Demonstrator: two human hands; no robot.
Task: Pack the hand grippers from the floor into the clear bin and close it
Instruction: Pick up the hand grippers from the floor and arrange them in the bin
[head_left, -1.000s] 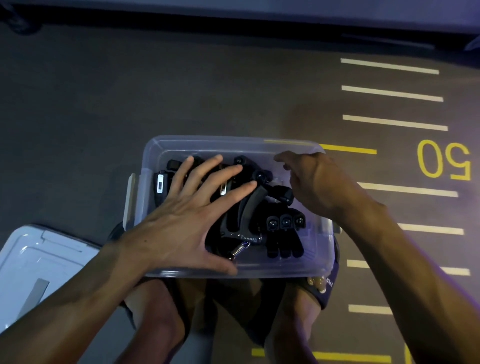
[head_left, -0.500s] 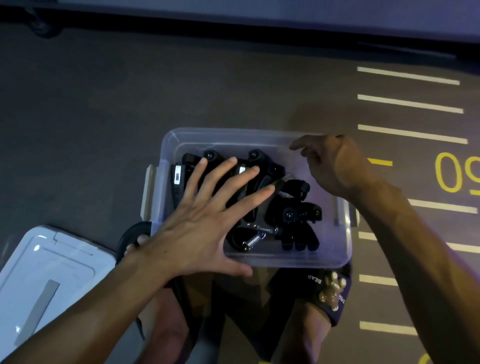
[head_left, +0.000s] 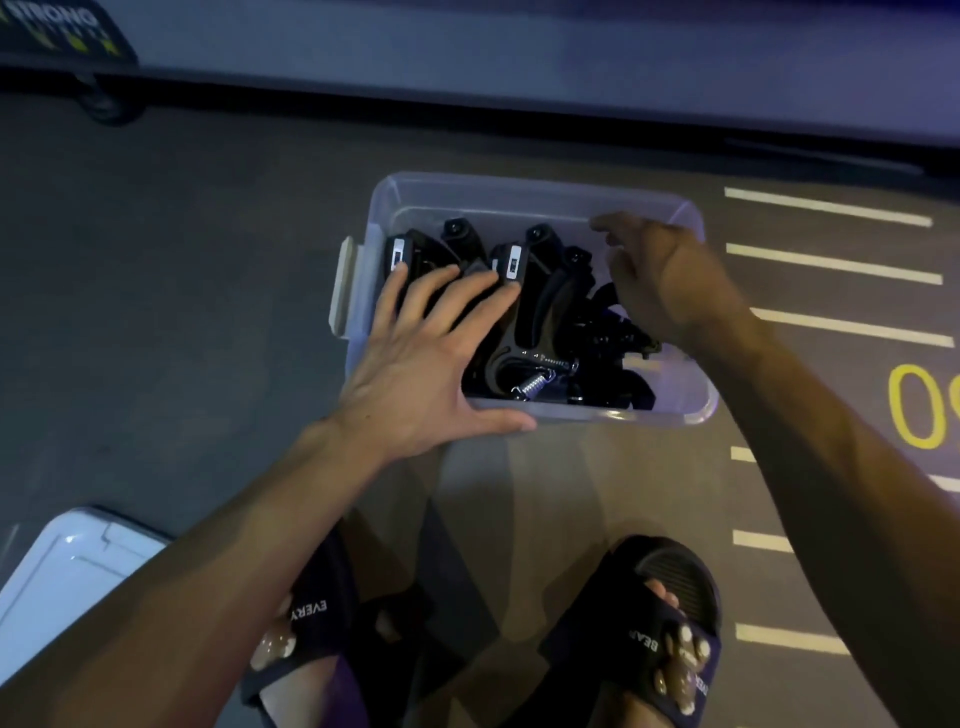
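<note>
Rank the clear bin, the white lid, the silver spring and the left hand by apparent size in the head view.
1. Clear bin, clearly the largest.
2. Left hand and white lid: unsure, since the lid is cut off by the frame edge and lies nearer the camera.
3. Silver spring, by far the smallest.

"STRONG" upside down on black sign (head_left: 57, 26). "EVER" on left sandal (head_left: 311, 613). "BEAR" on right sandal (head_left: 670, 639). Yellow "0" on floor (head_left: 917, 408).

Black hand grippers (head_left: 535, 317) fill open clear bin (head_left: 519, 192).
</note>
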